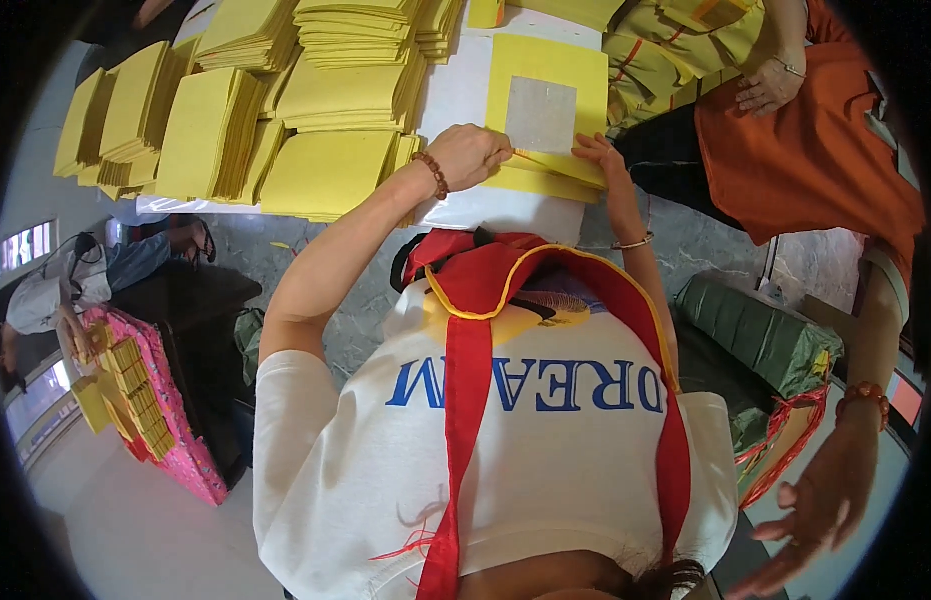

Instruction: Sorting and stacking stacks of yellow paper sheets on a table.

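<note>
A yellow paper sheet (500,95) with a silver-grey square (541,114) in its middle lies on the white table in front of me. Its near edge is turned up into a folded strip (560,165). My left hand (467,156), a brown beaded bracelet at the wrist, is closed, with its fingertips pressed on the left end of that strip. At the strip's right end rests my right hand (603,160), fingers stretched out over the paper; its wrist carries a bangle. Tall stacks of folded yellow paper (330,180) stand left of my left hand.
The white table's near edge (545,212) runs before my red apron (468,400). At right sits a co-worker in orange (795,130), one hand (770,85) near crumpled yellow papers (675,50). Green wrapped parcels (760,335) stand at right, a pink-covered surface (185,440) with yellow bundles at left.
</note>
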### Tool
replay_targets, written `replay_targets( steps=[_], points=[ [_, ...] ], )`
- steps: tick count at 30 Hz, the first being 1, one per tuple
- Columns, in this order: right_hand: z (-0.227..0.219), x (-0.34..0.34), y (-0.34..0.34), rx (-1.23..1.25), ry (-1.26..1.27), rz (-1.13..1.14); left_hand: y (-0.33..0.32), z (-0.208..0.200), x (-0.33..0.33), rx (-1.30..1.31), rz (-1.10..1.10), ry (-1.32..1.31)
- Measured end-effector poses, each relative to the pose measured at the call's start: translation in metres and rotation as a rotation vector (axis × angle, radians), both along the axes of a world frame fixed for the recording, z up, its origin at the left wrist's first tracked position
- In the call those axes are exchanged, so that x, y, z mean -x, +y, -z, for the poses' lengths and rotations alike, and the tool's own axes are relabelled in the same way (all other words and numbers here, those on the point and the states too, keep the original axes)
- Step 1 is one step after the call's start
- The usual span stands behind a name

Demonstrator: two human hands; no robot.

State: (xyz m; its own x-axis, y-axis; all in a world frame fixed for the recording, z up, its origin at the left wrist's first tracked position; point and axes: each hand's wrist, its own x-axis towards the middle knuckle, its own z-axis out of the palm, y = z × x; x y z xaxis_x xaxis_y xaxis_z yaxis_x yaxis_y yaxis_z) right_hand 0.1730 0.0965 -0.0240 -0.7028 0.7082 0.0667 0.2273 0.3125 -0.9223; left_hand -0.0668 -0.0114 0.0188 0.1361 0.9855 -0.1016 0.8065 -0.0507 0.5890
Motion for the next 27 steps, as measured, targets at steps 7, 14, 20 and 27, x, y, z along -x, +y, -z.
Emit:
replay_targets(
  steps=[7,14,20,27],
  points=[
    [0.007,-0.003,0.003,0.138,0.104,-0.021,0.006,0.002,0.007,0.065,-0.052,-0.086],
    [0.006,-0.007,0.004,0.115,0.093,-0.055,0.007,0.002,0.010,0.051,-0.033,-0.175],
    [0.008,-0.009,0.006,0.085,0.081,-0.067,0.012,0.003,0.011,0.116,0.009,-0.133],
    [0.010,-0.008,-0.001,0.048,0.105,0.025,0.012,0.005,0.013,0.108,-0.054,-0.267]
  ],
)
